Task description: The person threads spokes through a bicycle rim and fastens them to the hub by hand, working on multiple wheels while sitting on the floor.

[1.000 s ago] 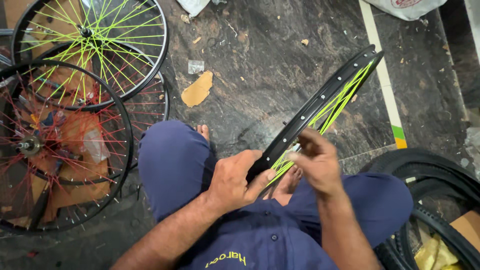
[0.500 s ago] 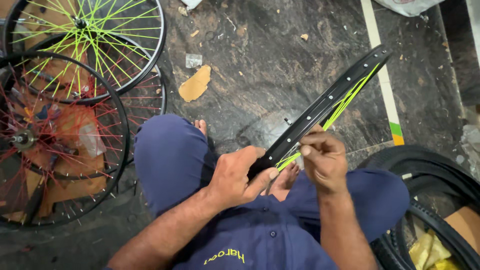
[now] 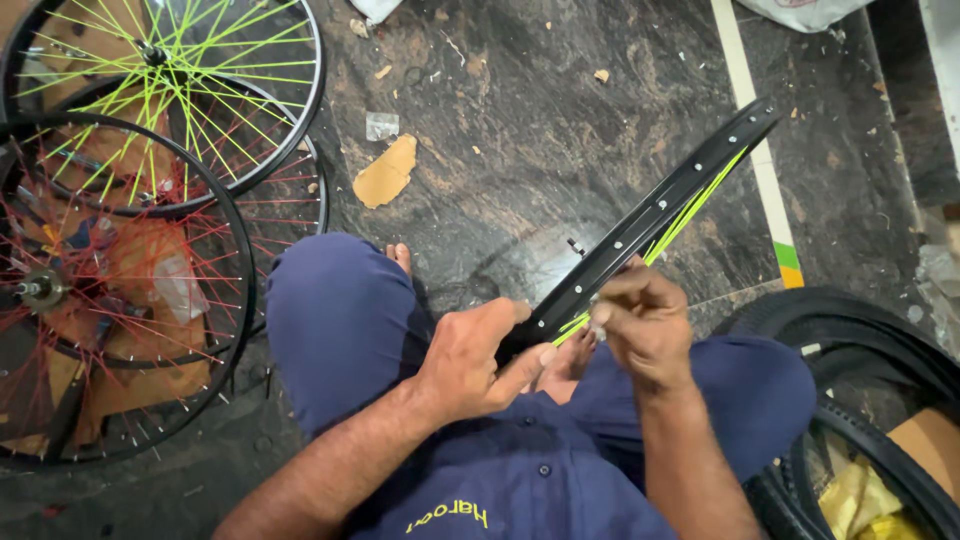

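A black bicycle rim (image 3: 655, 215) stands on edge between my knees, running from my lap up toward the upper right, with neon green spokes (image 3: 695, 205) inside it. My left hand (image 3: 478, 360) grips the rim's near end. At the rim's inner side my right hand (image 3: 642, 322) pinches a small part at the end of a green spoke. I sit cross-legged in blue trousers, and a bare foot shows under the rim.
Built wheels lie at the left: one with green spokes (image 3: 170, 80), one with red spokes (image 3: 110, 290) over cardboard. Black tyres (image 3: 880, 400) are stacked at the lower right. A cardboard scrap (image 3: 387, 172) and small debris lie on the dark stone floor. A white floor stripe (image 3: 755, 150) runs behind the rim.
The view has drifted slightly. My right hand has shifted a little along the rim's inner side, still working at the spoke end. My left hand keeps its grip.
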